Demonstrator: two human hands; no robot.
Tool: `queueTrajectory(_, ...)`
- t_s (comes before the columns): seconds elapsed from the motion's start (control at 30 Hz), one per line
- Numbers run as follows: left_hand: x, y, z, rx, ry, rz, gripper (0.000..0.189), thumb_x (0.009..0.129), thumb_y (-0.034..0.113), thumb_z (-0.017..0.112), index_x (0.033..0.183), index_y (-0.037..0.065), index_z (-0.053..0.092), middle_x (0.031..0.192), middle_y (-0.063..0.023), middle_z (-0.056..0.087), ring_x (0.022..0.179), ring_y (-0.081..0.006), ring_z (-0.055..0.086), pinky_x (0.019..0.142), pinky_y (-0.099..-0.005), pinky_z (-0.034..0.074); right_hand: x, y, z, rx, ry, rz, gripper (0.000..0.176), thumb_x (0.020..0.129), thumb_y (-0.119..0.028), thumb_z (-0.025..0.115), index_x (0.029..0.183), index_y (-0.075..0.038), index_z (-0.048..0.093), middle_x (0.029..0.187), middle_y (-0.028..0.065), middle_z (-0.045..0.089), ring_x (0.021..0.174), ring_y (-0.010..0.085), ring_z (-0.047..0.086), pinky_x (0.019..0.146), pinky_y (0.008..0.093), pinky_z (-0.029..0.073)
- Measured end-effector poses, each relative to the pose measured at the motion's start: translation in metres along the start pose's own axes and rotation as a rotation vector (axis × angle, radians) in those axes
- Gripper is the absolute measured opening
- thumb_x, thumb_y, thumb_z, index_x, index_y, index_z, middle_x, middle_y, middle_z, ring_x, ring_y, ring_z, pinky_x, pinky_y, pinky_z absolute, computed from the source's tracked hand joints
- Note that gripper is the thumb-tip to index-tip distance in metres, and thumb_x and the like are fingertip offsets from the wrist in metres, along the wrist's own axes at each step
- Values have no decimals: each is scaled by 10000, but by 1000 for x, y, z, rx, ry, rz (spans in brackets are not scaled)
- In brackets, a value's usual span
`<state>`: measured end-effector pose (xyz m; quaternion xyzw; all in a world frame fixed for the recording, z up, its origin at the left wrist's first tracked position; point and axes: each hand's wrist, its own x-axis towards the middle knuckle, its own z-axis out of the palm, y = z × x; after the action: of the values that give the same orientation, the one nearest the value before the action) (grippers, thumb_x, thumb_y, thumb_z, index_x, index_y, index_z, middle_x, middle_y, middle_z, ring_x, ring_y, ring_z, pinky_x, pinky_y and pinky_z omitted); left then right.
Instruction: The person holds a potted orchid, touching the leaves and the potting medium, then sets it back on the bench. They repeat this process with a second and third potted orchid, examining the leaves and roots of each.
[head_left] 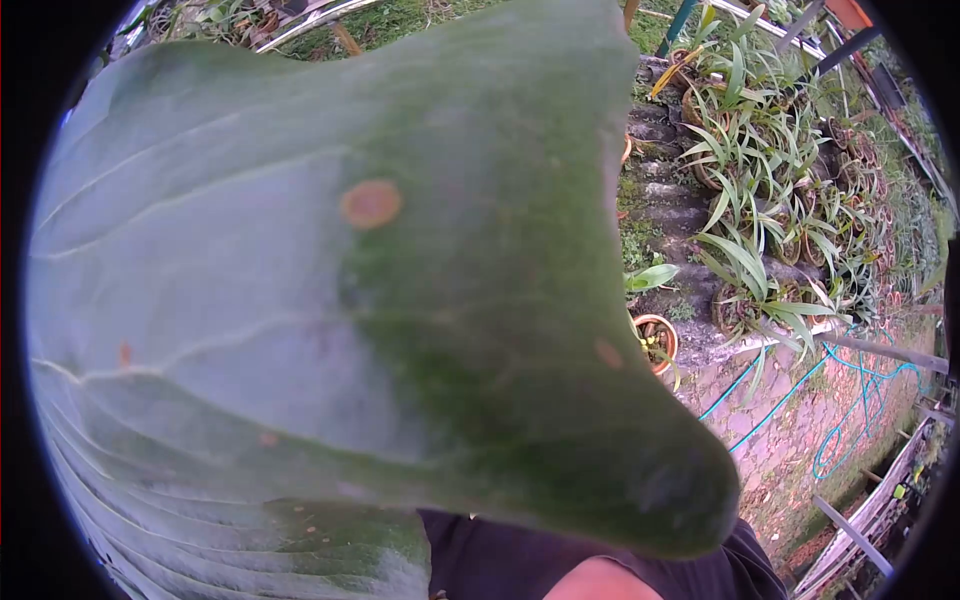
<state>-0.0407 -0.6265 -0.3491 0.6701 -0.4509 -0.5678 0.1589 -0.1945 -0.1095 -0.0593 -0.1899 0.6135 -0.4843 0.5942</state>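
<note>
A large green leaf [250,270] with pale veins and several brown spots fills most of the view, very close to the camera. Its lobed lower right tip hangs over dark clothing [480,560] at the bottom edge. A patch of bare skin [605,582] shows beside that clothing, cut off by the frame. Neither of my hands can be seen; the leaf hides much of the area in front of me.
Rows of potted strap-leaved plants [760,200] stand at the right on weathered corrugated sheeting [665,195]. A small terracotta pot [655,342] sits near the leaf's edge. A teal hose [790,400] trails over the brick-coloured ground [740,420], with wooden rails [890,350] beyond.
</note>
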Motion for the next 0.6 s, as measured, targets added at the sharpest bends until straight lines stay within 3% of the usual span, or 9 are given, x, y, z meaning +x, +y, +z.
queueTrajectory(0.03,0,4,6,-123,-29,-76,382,1039,146,511,1391,-3,505,1259,-219,609,1015,-371,706,755,-493,666,-3,-5,0,9,15,20,484,1025,-263,655,1401,24,553,1335,142,657,1165,212,656,1005,358,529)
queueTrajectory(0.07,-1,8,6,-185,-68,-44,384,1046,139,504,1412,23,486,1270,-202,618,1012,-385,708,813,-542,647,-4,-8,0,19,30,38,484,1026,-263,655,1402,25,551,1334,140,658,1160,208,658,1001,356,530)
queueTrajectory(0.13,35,-4,-2,-262,-173,-115,389,1054,165,506,1421,39,487,1268,-182,632,1009,-386,710,818,-559,642,-5,-1,3,48,59,32,486,1024,-262,657,1400,28,553,1339,140,656,1150,206,661,996,356,532)
queueTrajectory(0.47,-30,32,36,-236,103,65,355,977,34,619,1329,31,576,1171,-167,677,887,-315,742,548,-407,668,-2,-5,19,40,168,12,479,1008,-256,675,1391,12,571,1307,138,668,1120,204,667,973,354,539)
queueTrajectory(0.5,-60,49,36,-225,108,15,373,930,-22,661,1296,8,593,1127,-167,697,806,-285,747,480,-343,653,-1,-7,20,35,173,6,478,1006,-256,677,1390,8,573,1299,136,671,1110,203,670,962,352,542)
queueTrajectory(0.6,-106,69,24,-207,-20,183,349,935,-7,663,1278,-13,598,1105,-175,712,795,-286,753,504,-348,663,1,-39,20,92,158,154,476,1012,-268,668,1392,3,573,1249,132,687,1082,185,674,934,346,552)
